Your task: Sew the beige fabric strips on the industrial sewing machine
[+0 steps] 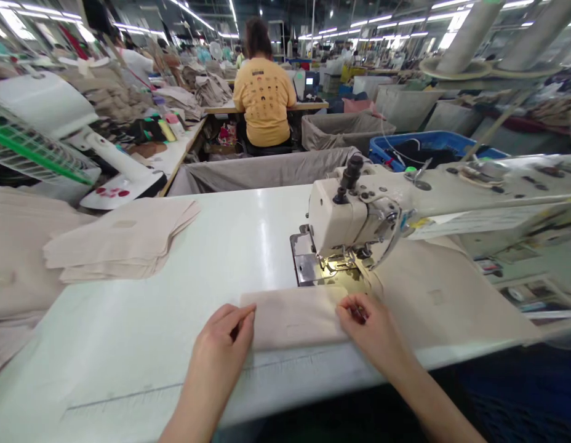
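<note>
HEAD | pinching beige fabric panel (292, 317) with fingers of left hand (221, 338) at left edge and right hand (375, 329) near right end | lying on bench (175, 326), running lengthwise left to right between both | holding right hand nearer industrial sewing machine (338, 212) | showing no readable brands, labels or writing

Sewing wkshp: mach. (339, 214), cloth stack (117, 241).

Hands (222, 337) pinch beige cloth (292, 319) near sewing machine (338, 212).
</note>
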### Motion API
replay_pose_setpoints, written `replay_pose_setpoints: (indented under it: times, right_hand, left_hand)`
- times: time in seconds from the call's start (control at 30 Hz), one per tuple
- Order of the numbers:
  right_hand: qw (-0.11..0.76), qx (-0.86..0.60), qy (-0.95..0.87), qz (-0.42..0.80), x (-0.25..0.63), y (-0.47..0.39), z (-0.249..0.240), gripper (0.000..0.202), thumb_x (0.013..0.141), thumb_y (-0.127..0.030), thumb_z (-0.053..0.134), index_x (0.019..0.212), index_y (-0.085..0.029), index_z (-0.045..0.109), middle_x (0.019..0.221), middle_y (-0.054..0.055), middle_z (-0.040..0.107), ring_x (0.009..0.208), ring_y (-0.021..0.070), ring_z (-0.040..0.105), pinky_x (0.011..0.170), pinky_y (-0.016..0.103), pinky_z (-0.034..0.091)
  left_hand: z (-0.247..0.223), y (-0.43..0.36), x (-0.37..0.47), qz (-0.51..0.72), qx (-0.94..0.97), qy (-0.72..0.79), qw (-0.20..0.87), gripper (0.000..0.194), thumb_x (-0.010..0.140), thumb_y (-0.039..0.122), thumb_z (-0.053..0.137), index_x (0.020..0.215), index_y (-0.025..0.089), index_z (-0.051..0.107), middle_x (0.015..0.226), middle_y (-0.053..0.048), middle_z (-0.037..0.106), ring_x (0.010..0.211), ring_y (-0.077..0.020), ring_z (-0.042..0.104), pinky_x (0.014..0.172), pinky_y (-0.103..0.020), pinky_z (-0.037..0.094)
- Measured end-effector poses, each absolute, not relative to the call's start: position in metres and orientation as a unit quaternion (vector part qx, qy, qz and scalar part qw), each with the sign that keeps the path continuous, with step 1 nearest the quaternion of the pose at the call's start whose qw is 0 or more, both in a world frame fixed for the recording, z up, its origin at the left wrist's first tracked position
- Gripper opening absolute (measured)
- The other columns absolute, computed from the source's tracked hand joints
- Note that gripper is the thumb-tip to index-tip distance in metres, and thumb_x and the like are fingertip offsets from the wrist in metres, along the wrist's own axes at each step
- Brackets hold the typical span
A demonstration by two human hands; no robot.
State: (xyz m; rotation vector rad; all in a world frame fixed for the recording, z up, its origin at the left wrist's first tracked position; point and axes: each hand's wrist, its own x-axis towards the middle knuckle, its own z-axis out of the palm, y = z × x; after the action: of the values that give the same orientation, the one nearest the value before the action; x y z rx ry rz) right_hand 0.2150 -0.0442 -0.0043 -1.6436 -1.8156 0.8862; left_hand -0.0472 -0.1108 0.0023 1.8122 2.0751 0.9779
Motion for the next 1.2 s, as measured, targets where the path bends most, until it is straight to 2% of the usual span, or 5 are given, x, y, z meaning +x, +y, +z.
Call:
replay_pose_setpoints:
  times: [0.5,0.73,0.9,1.03,1.2]
  right_hand:
    - [0.250,-0.603,-0.677,0.341,0.216,-0.038,-0.011,0.018,0.081,-0.035,0.054,0.074,-0.023,0.065,0.069,-0.001,0.068,0.061,0.0165,0.062,0.062,0.028,0.047]
    - [0.223,-0.578,-0.747,0.241,0.216,-0.038,-0.009,0.018,0.087,-0.026,0.056,0.071,-0.022,0.064,0.067,-0.001,0.063,0.062,0.0167,0.061,0.060,0.027,0.046]
    - [0.205,-0.427,-0.875,0.097,0.234,-0.039,-0.003,0.015,0.084,-0.011,0.064,0.092,-0.023,0.070,0.098,0.005,0.067,0.084,0.0199,0.067,0.072,0.029,0.052]
    - [0.198,-0.375,-0.904,0.054,0.241,-0.037,-0.004,0.023,0.083,-0.008,0.067,0.102,-0.021,0.067,0.112,0.008,0.070,0.093,0.0219,0.069,0.076,0.030,0.055]
    - [0.204,-0.417,-0.885,0.037,0.227,-0.040,-0.007,0.014,0.089,-0.022,0.069,0.103,-0.020,0.066,0.115,0.009,0.071,0.092,0.0227,0.070,0.069,0.031,0.057]
  left_hand:
    - [0.002,-0.110,-0.050,0.327,0.631,0.698,0.082,0.031,0.092,0.036,0.050,0.084,0.020,0.075,0.071,-0.001,0.067,0.065,-0.0165,0.067,0.061,-0.027,0.055]
    - [0.001,-0.113,-0.042,0.277,0.661,0.697,0.001,0.033,0.096,0.031,0.046,0.093,0.016,0.074,0.081,-0.006,0.067,0.068,-0.0192,0.066,0.063,-0.032,0.057]
    - [0.000,-0.110,-0.049,0.182,0.739,0.634,-0.137,0.027,0.096,0.020,0.047,0.098,0.017,0.073,0.120,-0.014,0.067,0.109,-0.0310,0.061,0.091,-0.046,0.055]
    - [0.012,-0.084,-0.059,0.068,0.789,0.606,-0.076,0.030,0.095,0.010,0.042,0.102,0.015,0.071,0.107,-0.012,0.072,0.094,-0.0257,0.066,0.085,-0.040,0.056]
    - [0.037,-0.035,-0.030,-0.037,0.747,0.664,-0.012,0.034,0.102,0.038,0.043,0.114,0.014,0.064,0.106,-0.014,0.070,0.098,-0.0287,0.068,0.087,-0.042,0.053]
